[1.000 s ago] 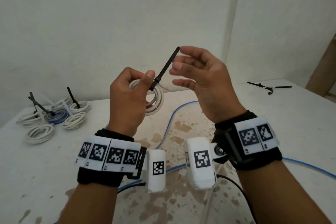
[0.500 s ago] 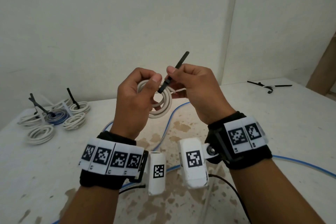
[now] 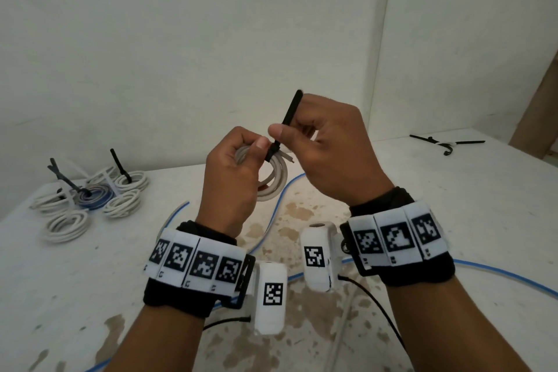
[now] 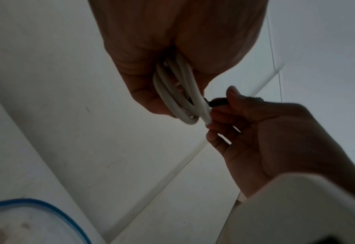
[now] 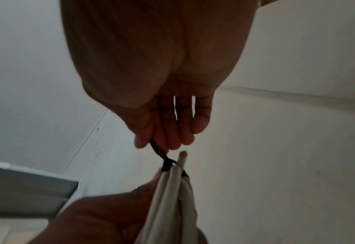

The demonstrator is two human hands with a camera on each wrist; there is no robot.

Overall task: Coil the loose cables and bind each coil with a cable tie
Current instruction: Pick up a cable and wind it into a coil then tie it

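My left hand grips a small white cable coil held up above the table; the same white cable coil shows in the left wrist view, running out of my palm. A black cable tie is looped around the coil's top. My right hand pinches the tie's free tail between thumb and forefinger, the tail pointing up. In the right wrist view the black cable tie runs from my fingertips down to the coil, whose cut end shows a red core.
Several bound white coils and one blue coil lie at the table's far left. A loose blue cable snakes across the stained table under my hands. Spare black cable ties lie at the far right.
My right hand went from open beside the tie to pinching its tail, and the tail now stands more upright. Both hands moved closer together.
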